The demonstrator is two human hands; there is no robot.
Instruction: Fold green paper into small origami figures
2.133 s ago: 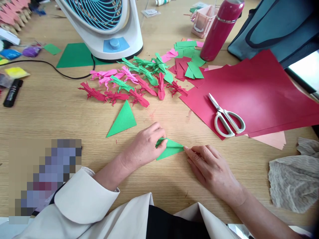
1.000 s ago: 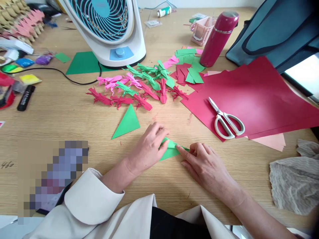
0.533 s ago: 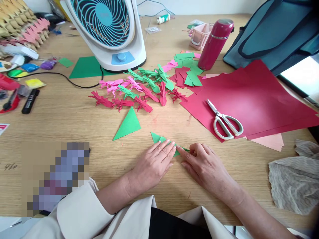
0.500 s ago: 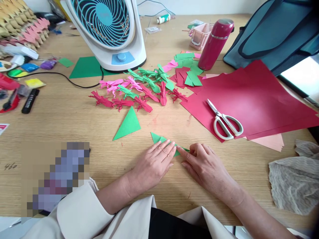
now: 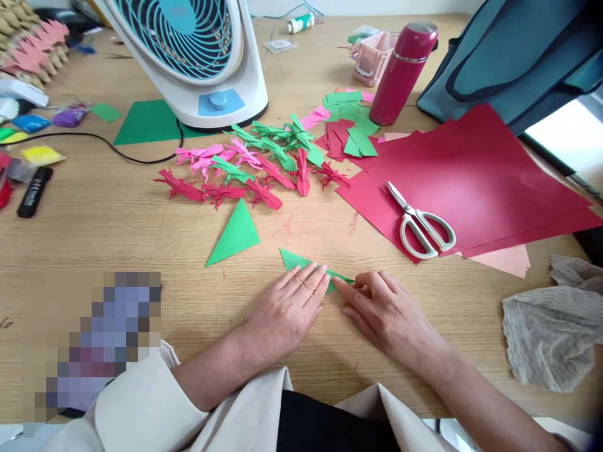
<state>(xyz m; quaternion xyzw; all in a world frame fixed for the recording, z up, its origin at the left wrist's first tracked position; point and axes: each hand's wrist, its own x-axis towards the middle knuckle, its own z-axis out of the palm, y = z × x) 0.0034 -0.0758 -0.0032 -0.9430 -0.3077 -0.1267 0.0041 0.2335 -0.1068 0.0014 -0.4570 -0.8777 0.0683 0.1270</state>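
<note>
A folded piece of green paper [image 5: 293,258] lies on the table in front of me, its left corner and a strip of its right part showing. My left hand [image 5: 289,307] rests flat across its middle, fingers stretched out and side by side, hiding much of it. At the paper's right end is my right hand [image 5: 389,317]. Its index fingertip presses on the paper, the other fingers are curled at the thin right corner, and the thumb lies lower on the table. A green paper triangle [image 5: 235,235] lies apart to the upper left.
Several folded paper figures [image 5: 226,193] lie beyond my hands. White-handled scissors [image 5: 414,223] rest on red paper sheets [image 5: 475,182] at the right. A fan [image 5: 221,103], a red flask [image 5: 400,81] and a bag [image 5: 475,69] stand behind. A crumpled cloth [image 5: 546,339] lies right, a blurred-out phone [image 5: 113,333] left.
The whole view has shifted slightly. Both hands keep nearly the same place on the paper. A small raised bit at its upper edge by my left fingers no longer shows.
</note>
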